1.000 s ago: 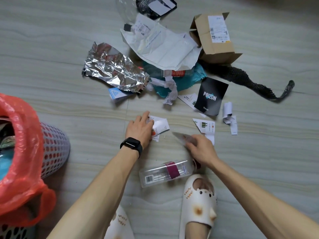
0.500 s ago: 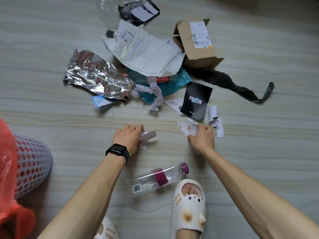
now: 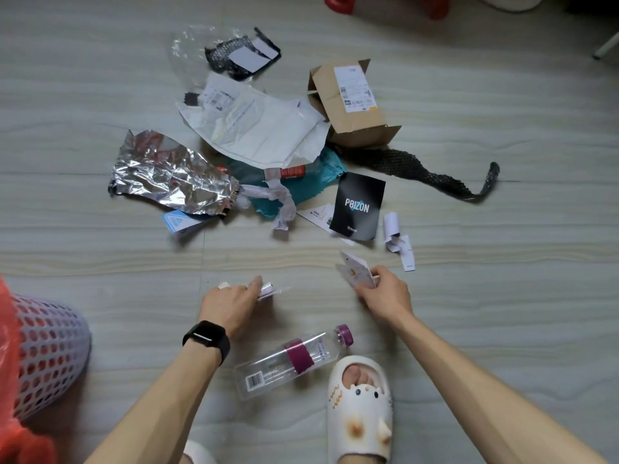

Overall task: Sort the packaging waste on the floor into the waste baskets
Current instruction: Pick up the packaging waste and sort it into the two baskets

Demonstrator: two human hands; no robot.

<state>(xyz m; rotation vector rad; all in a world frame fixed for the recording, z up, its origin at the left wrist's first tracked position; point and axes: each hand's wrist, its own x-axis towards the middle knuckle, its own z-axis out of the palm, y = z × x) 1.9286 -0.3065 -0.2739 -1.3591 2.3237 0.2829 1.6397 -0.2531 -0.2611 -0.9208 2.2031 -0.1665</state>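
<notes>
Head view looks down at a pale striped floor w/ packaging waste spread over it. The left hand, w/ a black watch on the wrist, has its fingers curled around small white paper scraps. The scraps stick out at the fingertips, and I cannot tell if they touch the floor. The right hand pinches a few white paper tags btw. thumb and fingers, and the tags point up and to the left.

Btw. the two forearms a clear plastic bottle w/ purple cap and purple band lies on its side, the cap end near a white slipper. At the left edge stands a lilac waste basket w/ holes, lined w/ a red bag, well apart from the pile.

Farther away is the main pile. A crumpled foil bag is on the left. A white mailer is in the middle, partly over a teal bag. An open cardboard box on the right touches the mailer. A black mesh strip runs from the box to the right. A black card w/ the word POIZON lies just beside the teal bag, w/ curled receipt strips near it. At the top a clear plastic bag holds sth. black.
</notes>
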